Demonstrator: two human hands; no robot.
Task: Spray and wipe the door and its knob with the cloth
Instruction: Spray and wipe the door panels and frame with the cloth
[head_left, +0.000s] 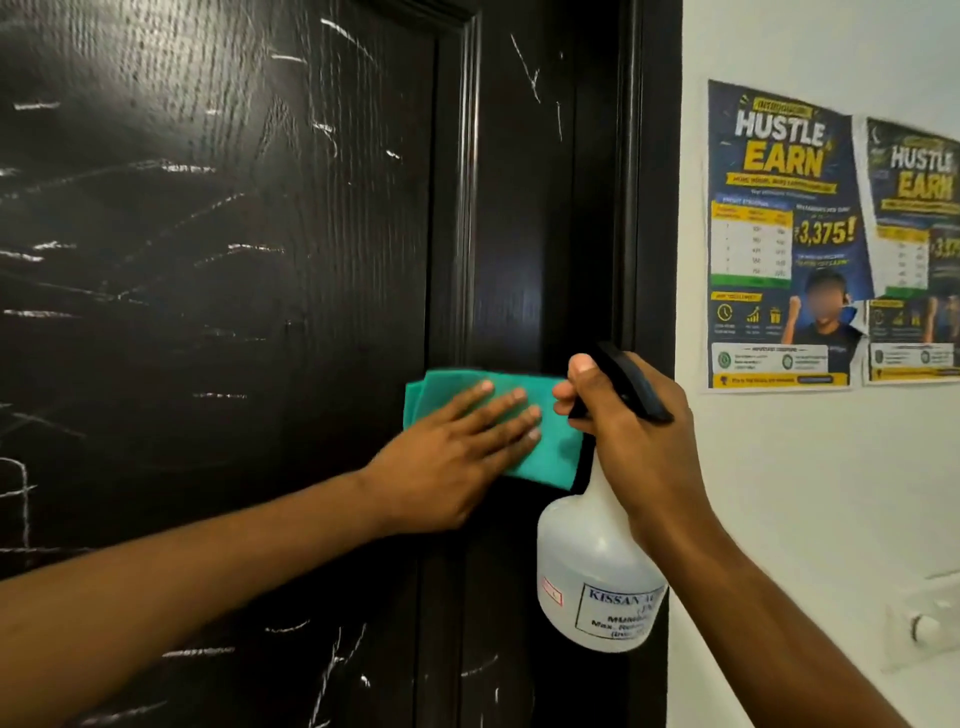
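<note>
Door: dark wood-grain door (208, 260), streaked all over with white chalky scratches, fills the left two thirds of the view; its raised moulding runs vertically just left of where the cloth sits.
Door edge: the right stile meets the black frame (654, 208), and the frame ends in a hard line against the white wall (779, 493).
Cloth: teal cloth (540, 447), folded, lies flat on the door's right stile, its right edge just beside the frame and tucked behind the bottle's neck.
Left hand: left hand (457, 452) lies on the cloth with fingers straight and spread, palm pressing it to the door; nothing is grasped.
Right hand: right hand (639, 436) is clenched round the neck of the spray bottle (597, 571), thumb up by the black spray head, forefinger curled at the trigger.
Bottle: translucent white, hanging upright below the fist, in front of the frame and just right of the cloth.
Knob: cannot be made out on the door from this angle.
Open room: broad door panel lies free to the left and above the cloth; to the right, only the narrow frame before the wall.
Wall: two posters (779, 234) well right of the frame, a pale switch plate (924, 623) lower down.
</note>
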